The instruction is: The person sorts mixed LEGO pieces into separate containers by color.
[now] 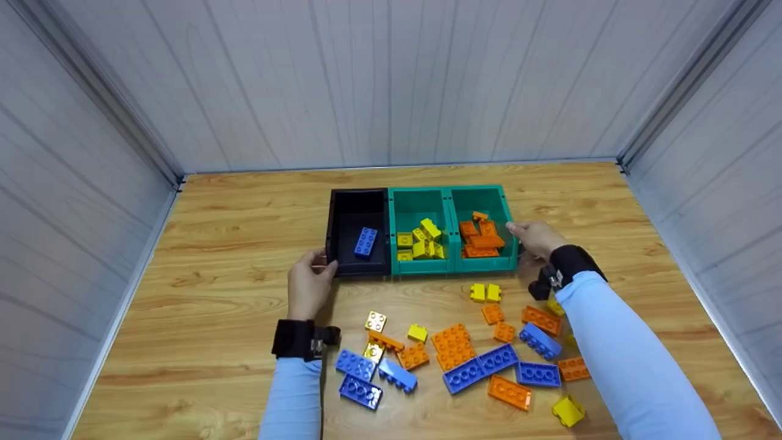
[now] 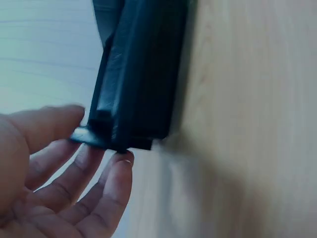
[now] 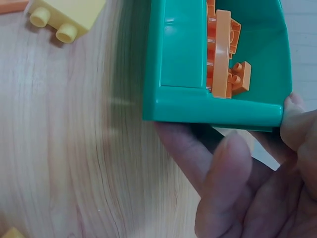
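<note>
Bin row (image 1: 421, 266) at 12 o'clock of loose bricks (image 1: 453, 347). Left hand (image 1: 308, 282) pinches black bin (image 1: 359, 269) at 8 o'clock corner; right hand (image 1: 537, 239) pinches right green bin (image 1: 487, 265) near 3 o'clock. Best kept level, both ends moving together, so bins stay aligned.

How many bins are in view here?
3, side by side: the black bin at the left, the middle green bin with yellow bricks, and the right green bin with orange bricks. None seems hidden.
</note>
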Tool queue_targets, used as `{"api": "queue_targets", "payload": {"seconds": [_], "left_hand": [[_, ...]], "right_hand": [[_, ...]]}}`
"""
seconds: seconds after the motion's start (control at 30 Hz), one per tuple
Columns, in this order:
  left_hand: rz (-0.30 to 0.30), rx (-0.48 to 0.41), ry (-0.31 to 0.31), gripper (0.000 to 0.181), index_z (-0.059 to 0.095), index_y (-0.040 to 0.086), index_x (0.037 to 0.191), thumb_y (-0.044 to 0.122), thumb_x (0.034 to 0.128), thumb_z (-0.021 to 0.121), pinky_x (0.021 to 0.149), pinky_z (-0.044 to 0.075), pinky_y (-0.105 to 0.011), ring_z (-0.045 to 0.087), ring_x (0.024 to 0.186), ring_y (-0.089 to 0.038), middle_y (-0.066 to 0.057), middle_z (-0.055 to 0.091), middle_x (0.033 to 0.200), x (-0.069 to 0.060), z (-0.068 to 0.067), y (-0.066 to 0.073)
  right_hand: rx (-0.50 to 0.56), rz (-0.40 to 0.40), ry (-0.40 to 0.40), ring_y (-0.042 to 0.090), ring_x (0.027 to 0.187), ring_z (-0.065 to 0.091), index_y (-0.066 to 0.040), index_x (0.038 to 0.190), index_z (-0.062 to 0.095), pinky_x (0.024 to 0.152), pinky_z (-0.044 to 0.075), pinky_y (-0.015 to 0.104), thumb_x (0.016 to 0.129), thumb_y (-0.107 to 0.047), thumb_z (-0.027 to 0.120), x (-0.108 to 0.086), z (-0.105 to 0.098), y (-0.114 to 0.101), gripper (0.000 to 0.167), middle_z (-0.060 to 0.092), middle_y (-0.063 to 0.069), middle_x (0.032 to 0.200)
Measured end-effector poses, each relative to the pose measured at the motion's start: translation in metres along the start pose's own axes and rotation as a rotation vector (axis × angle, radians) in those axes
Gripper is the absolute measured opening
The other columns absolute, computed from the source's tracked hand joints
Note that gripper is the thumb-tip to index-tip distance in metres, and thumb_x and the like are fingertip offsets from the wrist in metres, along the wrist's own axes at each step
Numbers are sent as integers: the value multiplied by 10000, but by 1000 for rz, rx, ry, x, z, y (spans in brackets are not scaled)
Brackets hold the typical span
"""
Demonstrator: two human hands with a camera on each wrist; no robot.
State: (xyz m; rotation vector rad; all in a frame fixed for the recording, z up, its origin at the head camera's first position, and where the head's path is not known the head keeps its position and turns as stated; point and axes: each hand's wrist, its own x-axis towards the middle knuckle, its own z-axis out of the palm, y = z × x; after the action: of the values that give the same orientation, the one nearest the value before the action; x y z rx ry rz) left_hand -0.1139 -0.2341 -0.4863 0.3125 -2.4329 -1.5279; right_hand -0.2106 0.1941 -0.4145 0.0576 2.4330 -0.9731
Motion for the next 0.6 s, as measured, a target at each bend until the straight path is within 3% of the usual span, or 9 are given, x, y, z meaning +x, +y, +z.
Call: {"api": "queue_targets", "payload": {"seconds": [0.03, 0.1, 0.17, 0.23, 0.3, 0.4, 0.43, 0.6], "left_hand": [[1, 5, 4, 286, 676, -3, 1184, 100, 919, 709, 792, 540, -379, 665, 917, -273, -146, 691, 1015, 1, 1, 0], [2, 11, 9, 268, 685, -3, 1164, 90, 915, 712, 775, 539, -381, 665, 895, -268, -142, 693, 993, 2, 2, -1], [4, 11, 20, 259, 692, -6, 1151, 79, 908, 720, 772, 536, -383, 664, 879, -267, -142, 694, 979, 2, 3, -1], [5, 9, 26, 262, 692, -14, 1151, 70, 904, 722, 772, 535, -383, 663, 870, -269, -145, 694, 970, 3, 3, -1], [9, 4, 38, 264, 692, -20, 1149, 62, 900, 725, 762, 536, -376, 662, 860, -267, -144, 692, 958, 3, 4, -1], [27, -17, 53, 261, 692, -37, 1138, 48, 894, 727, 761, 537, -374, 656, 856, -267, -147, 686, 937, 3, 6, -1], [37, -21, 58, 257, 691, -45, 1132, 43, 893, 726, 761, 537, -375, 654, 853, -269, -149, 684, 930, 3, 7, -2], [39, -32, 71, 242, 698, -45, 1110, 39, 886, 732, 761, 532, -371, 644, 836, -262, -141, 682, 907, 2, 7, -5]], "right_hand": [[-2, -2, 3, 96, 436, 315, -84, 1563, 276, 677, 533, 419, 1068, -466, 319, 0, 1, 0, 627, 507, 216, 1363], [-1, -5, 9, 102, 431, 278, -76, 1560, 282, 614, 507, 387, 1068, -467, 319, 1, 1, 2, 629, 582, 157, 1021], [-19, -12, 18, 110, 436, 269, -63, 1557, 281, 554, 448, 349, 1067, -471, 320, 2, 1, 1, 639, 463, 95, 807], [-28, -25, 29, 159, 453, 364, -57, 1561, 262, 571, 474, 380, 1064, -479, 322, 1, 1, 2, 655, 535, 133, 871], [-36, -41, 46, 250, 537, 509, -59, 1567, 245, 635, 519, 423, 1054, -503, 333, -1, 1, 2, 684, 589, 219, 1079], [-96, -92, 117, 328, 755, 635, -52, 1560, 262, 737, 554, 467, 1035, -539, 354, -10, -4, 2, 722, 536, 291, 1318], [-114, -113, 146, 347, 823, 644, -52, 1554, 283, 723, 558, 448, 1030, -543, 370, -15, -6, 1, 722, 573, 285, 1262], [-219, -267, 309, 281, 849, 645, -37, 1464, 455, 630, 494, 367, 1040, -410, 487, -51, -8, 0, 565, 669, 214, 1078]]}}
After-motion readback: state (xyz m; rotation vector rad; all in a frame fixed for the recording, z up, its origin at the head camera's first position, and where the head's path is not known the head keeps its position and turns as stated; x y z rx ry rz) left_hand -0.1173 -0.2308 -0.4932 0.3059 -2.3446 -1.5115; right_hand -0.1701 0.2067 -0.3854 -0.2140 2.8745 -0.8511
